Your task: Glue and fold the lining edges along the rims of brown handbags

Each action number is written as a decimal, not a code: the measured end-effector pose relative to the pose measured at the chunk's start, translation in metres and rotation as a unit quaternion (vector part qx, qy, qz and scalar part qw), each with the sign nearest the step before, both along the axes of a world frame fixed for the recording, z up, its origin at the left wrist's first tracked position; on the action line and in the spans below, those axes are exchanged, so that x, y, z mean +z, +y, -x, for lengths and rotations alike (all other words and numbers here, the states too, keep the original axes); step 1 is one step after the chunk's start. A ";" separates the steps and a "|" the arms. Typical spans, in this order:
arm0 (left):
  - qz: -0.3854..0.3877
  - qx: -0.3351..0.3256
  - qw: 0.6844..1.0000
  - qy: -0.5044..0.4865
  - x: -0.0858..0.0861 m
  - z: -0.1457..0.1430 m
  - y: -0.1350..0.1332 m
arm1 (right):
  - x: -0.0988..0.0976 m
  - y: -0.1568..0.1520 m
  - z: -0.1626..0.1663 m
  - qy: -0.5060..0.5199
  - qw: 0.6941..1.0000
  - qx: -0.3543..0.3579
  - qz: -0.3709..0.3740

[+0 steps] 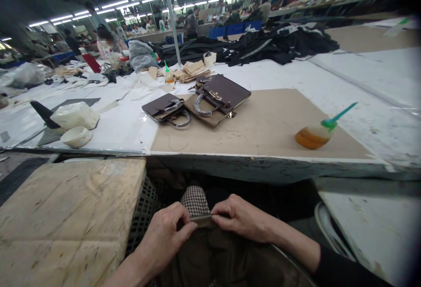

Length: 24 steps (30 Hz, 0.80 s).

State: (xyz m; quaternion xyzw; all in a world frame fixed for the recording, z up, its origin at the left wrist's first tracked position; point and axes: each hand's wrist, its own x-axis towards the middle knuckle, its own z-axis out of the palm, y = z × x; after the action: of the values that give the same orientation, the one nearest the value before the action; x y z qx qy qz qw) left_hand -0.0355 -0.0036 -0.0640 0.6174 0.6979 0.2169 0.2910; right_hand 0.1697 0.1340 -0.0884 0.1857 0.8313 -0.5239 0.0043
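Observation:
Low in the head view, my left hand [166, 234] and my right hand [241, 219] meet over my lap. Both pinch the top edge of a brown bag piece [204, 221], fingers closed on it from either side. A checked cloth [194, 199] shows just behind that edge. The rest of the brown piece [213, 260] hangs down between my forearms. On the work table ahead lie two dark brown handbags [166, 108] [219, 96] with wrapped handles, resting on a tan board [263, 125].
An orange glue bottle [314, 136] with a teal nozzle lies on the tan board at right. A scratched wooden block [62, 221] stands at my left. A white container [75, 115] and bowl [76, 137] sit on the left table. Black fabric [263, 44] is piled further back; people work beyond.

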 end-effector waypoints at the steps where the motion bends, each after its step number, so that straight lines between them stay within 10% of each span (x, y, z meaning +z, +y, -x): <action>1: 0.000 0.008 1.000 -0.002 0.001 0.001 0.000 | 0.000 -0.001 0.000 -0.001 1.000 0.000 -0.002; 14: 0.043 0.093 0.995 0.007 0.002 -0.005 0.005 | 0.005 -0.004 -0.008 0.011 0.999 0.017 0.041; 24: 0.033 -0.093 0.995 -0.003 0.017 -0.005 -0.002 | 0.020 0.008 0.011 -0.005 0.985 0.132 0.112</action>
State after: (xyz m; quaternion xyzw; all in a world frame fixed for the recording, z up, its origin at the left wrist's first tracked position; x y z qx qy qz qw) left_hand -0.0300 -0.0051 -0.0470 0.6690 0.6435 0.1675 0.3320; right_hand 0.1587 0.1424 -0.0686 0.0755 0.7847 -0.6075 0.0978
